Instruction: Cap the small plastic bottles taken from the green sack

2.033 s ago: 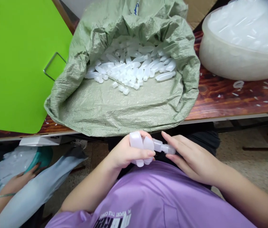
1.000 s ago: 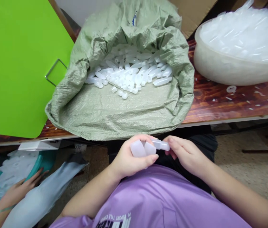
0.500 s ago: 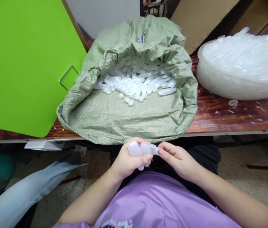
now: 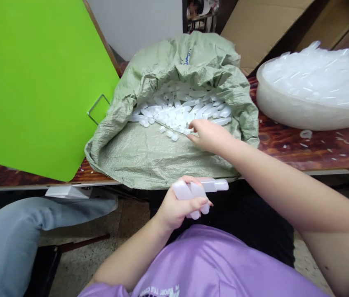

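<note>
My left hand is closed round several small translucent white plastic bottles, held over my lap just below the table edge. My right hand reaches into the open green woven sack on the table, fingers curled down on the near edge of the heap of small white plastic bottles. Whether those fingers hold a piece is hidden.
A bright green board with a wire handle leans at the left. A white tub heaped with clear plastic pieces stands at the right on the brown wooden table. Another person's grey-trousered leg is at the lower left.
My right hand has left the bottles in my left hand and reached forward into the sack. The left hand keeps its bottles. The view has tilted up a little.
</note>
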